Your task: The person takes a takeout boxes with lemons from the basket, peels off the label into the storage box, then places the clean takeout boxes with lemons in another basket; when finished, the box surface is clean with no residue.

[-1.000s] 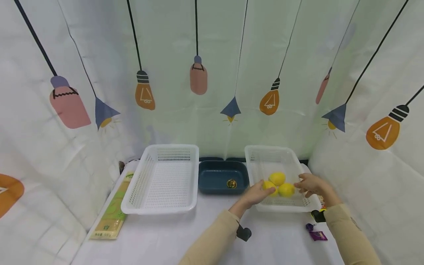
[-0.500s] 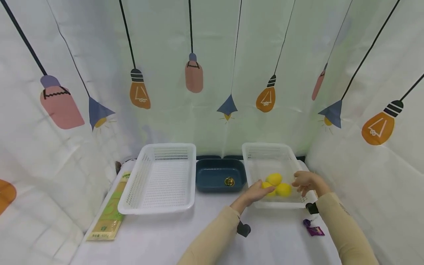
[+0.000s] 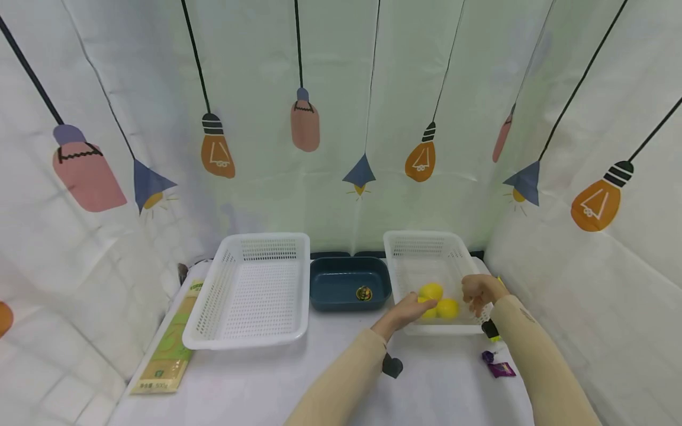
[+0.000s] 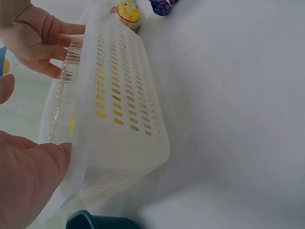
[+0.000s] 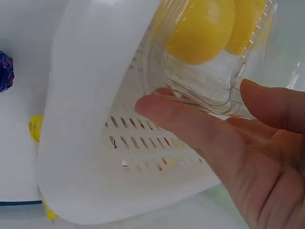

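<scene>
Several yellow lemons (image 3: 447, 308) sit in a clear plastic box (image 5: 209, 90) inside the right white basket (image 3: 442, 329). My right hand (image 3: 482, 291) is at the box's right end, its thumb and forefinger pinching the clear wall at a corner. On the opposite side, my left hand (image 3: 407, 310) spreads thumb and fingers around the box's left end. In the left wrist view the left thumb (image 4: 57, 155) lies just inside the basket rim; the other left fingers are mostly hidden.
A second white basket (image 3: 245, 342) stands left. Between the baskets is a dark blue tray (image 3: 348, 306) with a round gold-wrapped item (image 3: 364, 293). A long green-and-gold packet (image 3: 169, 349) lies far left. Purple wrapped sweets (image 3: 501, 370) lie near the right basket, beside a yellow wrapper (image 5: 35, 128).
The scene has shifted slightly left in the head view. My right hand has turned its fingers downward at the box's right end. The left hand stays at the left end.
</scene>
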Tool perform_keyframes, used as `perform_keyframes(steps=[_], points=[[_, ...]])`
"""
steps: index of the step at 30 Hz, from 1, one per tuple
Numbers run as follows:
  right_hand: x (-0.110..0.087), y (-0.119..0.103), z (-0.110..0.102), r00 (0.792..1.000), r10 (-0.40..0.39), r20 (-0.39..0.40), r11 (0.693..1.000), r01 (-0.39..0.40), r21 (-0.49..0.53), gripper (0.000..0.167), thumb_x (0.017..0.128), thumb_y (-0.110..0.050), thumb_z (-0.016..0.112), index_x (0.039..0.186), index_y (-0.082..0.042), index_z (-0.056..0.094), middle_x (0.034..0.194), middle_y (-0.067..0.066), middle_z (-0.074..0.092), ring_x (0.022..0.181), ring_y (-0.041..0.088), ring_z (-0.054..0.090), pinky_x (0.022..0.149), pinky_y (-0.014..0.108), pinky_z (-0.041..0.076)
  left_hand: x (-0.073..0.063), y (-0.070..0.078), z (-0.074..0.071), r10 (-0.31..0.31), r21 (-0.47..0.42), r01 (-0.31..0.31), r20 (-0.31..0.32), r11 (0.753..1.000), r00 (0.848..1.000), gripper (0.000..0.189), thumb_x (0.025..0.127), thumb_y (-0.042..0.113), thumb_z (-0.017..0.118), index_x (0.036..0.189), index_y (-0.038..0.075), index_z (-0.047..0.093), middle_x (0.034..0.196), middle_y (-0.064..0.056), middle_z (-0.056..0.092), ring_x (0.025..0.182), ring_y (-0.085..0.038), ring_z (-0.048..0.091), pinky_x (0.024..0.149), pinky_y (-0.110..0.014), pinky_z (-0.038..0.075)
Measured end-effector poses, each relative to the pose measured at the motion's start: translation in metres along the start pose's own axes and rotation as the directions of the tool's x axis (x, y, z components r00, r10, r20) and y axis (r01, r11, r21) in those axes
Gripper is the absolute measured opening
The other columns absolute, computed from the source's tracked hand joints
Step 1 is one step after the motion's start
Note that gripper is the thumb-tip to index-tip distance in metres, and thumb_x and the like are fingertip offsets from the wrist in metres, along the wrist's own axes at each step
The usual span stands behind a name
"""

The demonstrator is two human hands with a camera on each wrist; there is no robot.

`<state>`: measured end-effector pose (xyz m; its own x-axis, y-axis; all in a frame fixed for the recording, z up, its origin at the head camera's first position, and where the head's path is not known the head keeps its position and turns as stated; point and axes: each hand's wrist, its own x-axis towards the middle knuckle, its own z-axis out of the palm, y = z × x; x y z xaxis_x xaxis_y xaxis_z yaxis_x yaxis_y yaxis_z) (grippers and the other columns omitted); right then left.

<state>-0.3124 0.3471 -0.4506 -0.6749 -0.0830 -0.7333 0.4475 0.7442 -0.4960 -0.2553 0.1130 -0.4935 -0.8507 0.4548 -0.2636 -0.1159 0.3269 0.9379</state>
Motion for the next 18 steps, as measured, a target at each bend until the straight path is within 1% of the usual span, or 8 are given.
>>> perform_keyframes(steps=[2, 5, 8, 11, 13, 14, 16, 18], points=[[0.003, 0.001, 0.000, 1.000, 0.012, 0.007, 1.000, -0.012, 0.026, 0.072, 0.090, 0.014, 0.033, 0.146, 0.022, -0.012, 0.152, 0.049, 0.002, 0.132, 0.065, 0.037, 0.101, 0.064, 0.048, 0.000, 0.002, 0.001, 0.015, -0.008, -0.015, 0.007, 1.000, 1.000, 0.038, 0.098, 0.040, 0.058, 0.111, 0.005, 0.056, 0.086, 0.000, 0.043, 0.084, -0.017, 0.044, 0.075, -0.032, 0.036], [0.006, 0.001, 0.003, 1.000, 0.024, 0.001, 0.998, -0.024, 0.051, 0.072, 0.090, 0.015, 0.032, 0.147, 0.021, -0.012, 0.152, 0.049, 0.004, 0.133, 0.066, 0.036, 0.102, 0.065, 0.046, -0.001, 0.003, 0.003, 0.007, -0.010, -0.007, -0.002, 1.000, 1.000, 0.040, 0.097, 0.040, 0.059, 0.116, 0.005, 0.056, 0.093, -0.003, 0.048, 0.092, -0.019, 0.048, 0.082, -0.035, 0.041], [0.007, 0.000, 0.005, 0.999, 0.031, -0.019, 0.998, -0.030, 0.053, 0.071, 0.089, 0.015, 0.030, 0.146, 0.021, -0.011, 0.151, 0.050, 0.009, 0.133, 0.066, 0.035, 0.102, 0.066, 0.046, -0.003, 0.005, 0.005, -0.018, -0.006, 0.018, -0.009, 1.000, 1.000, 0.055, 0.095, 0.043, 0.060, 0.130, 0.001, 0.053, 0.116, -0.010, 0.058, 0.108, -0.024, 0.054, 0.099, -0.044, 0.046], [0.005, 0.000, 0.007, 0.999, 0.031, -0.031, 0.998, -0.029, 0.057, 0.070, 0.089, 0.015, 0.029, 0.147, 0.021, -0.011, 0.151, 0.050, 0.007, 0.133, 0.066, 0.033, 0.102, 0.067, 0.045, -0.004, 0.007, 0.008, -0.041, 0.004, 0.041, -0.020, 0.999, 0.999, 0.070, 0.094, 0.049, 0.060, 0.141, -0.001, 0.047, 0.144, -0.018, 0.051, 0.129, -0.031, 0.051, 0.114, -0.054, 0.041], [0.003, 0.000, 0.008, 0.999, 0.024, -0.038, 0.998, -0.022, 0.059, 0.071, 0.088, 0.015, 0.029, 0.147, 0.021, -0.010, 0.151, 0.050, 0.004, 0.132, 0.066, 0.035, 0.101, 0.066, 0.046, -0.003, 0.009, 0.010, -0.053, 0.012, 0.053, -0.031, 0.999, 0.998, 0.071, 0.095, 0.054, 0.055, 0.143, 0.002, 0.049, 0.153, -0.019, 0.045, 0.139, -0.035, 0.046, 0.118, -0.056, 0.036], [0.002, 0.001, 0.008, 0.999, 0.019, -0.045, 0.999, -0.017, 0.045, 0.070, 0.088, 0.014, 0.030, 0.147, 0.021, -0.008, 0.152, 0.049, 0.005, 0.127, 0.065, 0.043, 0.099, 0.063, 0.050, -0.003, 0.010, 0.011, -0.062, 0.017, 0.063, -0.042, 0.998, 0.997, 0.074, 0.095, 0.058, 0.052, 0.144, 0.003, 0.049, 0.156, -0.019, 0.041, 0.143, -0.036, 0.042, 0.120, -0.056, 0.034], [0.000, 0.002, 0.009, 0.998, 0.017, -0.056, 0.999, -0.016, 0.029, 0.071, 0.087, 0.013, 0.033, 0.148, 0.020, -0.003, 0.151, 0.047, 0.011, 0.104, 0.054, 0.061, 0.094, 0.050, 0.058, -0.001, 0.011, 0.013, -0.077, 0.029, 0.079, -0.066, 0.996, 0.995, 0.076, 0.095, 0.065, 0.045, 0.144, 0.007, 0.052, 0.159, -0.017, 0.037, 0.147, -0.037, 0.038, 0.121, -0.057, 0.031], [-0.002, 0.004, 0.011, 0.998, 0.013, -0.065, 1.000, -0.012, 0.010, 0.071, 0.087, 0.012, 0.035, 0.149, 0.018, 0.001, 0.147, 0.043, 0.019, 0.074, 0.032, 0.060, 0.079, 0.038, 0.062, 0.000, 0.011, 0.014, -0.095, 0.035, 0.098, -0.085, 0.995, 0.992, 0.081, 0.094, 0.072, 0.039, 0.144, 0.011, 0.052, 0.162, -0.016, 0.034, 0.150, -0.037, 0.034, 0.122, -0.057, 0.029]])
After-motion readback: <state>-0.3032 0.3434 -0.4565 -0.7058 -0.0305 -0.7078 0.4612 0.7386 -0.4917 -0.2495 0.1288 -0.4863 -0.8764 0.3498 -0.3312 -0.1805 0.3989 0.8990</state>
